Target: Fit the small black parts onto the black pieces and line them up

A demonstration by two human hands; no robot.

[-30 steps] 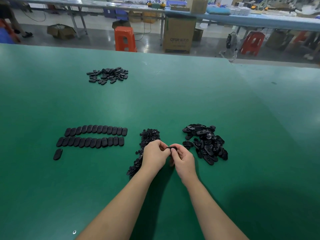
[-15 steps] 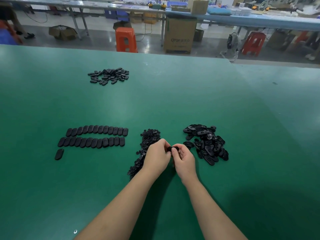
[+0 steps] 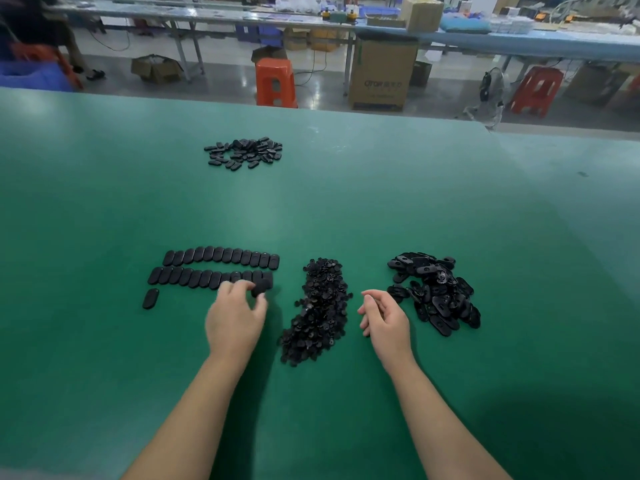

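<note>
Pinching a black oval piece (image 3: pixel 260 288) above the near row (image 3: pixel 207 278), left hand (image 3: pixel 235 318), right hand (image 3: pixel 384 318) loosely curled, empty, between two heaps on green table (image 3: pixel 346 209).

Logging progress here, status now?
Left hand pinching assembled black piece beside lined-up rows. Right hand empty, fingers loosely curled. Nothing blocking.

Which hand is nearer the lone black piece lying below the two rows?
Left. The left hand, holding a black piece, is just right of the lone piece; the right hand lies beyond the small-parts pile.
</note>
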